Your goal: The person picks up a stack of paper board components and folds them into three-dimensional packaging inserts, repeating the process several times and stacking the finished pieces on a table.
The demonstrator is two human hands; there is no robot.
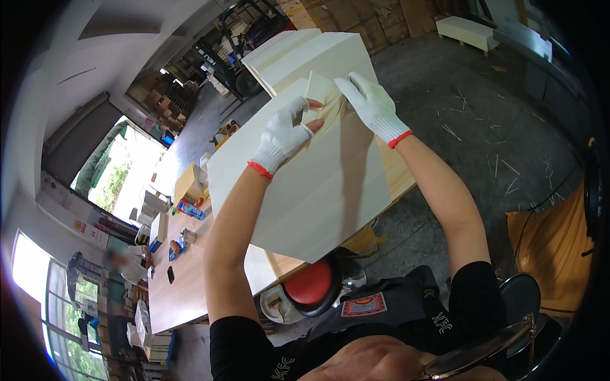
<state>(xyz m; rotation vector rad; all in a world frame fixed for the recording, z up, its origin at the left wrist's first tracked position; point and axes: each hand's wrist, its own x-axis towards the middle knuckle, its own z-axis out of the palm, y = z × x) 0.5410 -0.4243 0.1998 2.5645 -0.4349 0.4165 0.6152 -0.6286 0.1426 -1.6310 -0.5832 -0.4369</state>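
Your left fingers (298, 111) and right fingers (352, 86) pinch a small pale sheet (324, 101) against the big white panel (305, 184) over the workbench (184, 279).

A red stool (311, 284) is seen under the long wooden table (184, 286). Bottles (190, 209) and a phone (170, 274) are laid on it. An orange bag (549, 244) is slumped on the concrete floor (483, 120), which is littered with wood slivers (502, 166).
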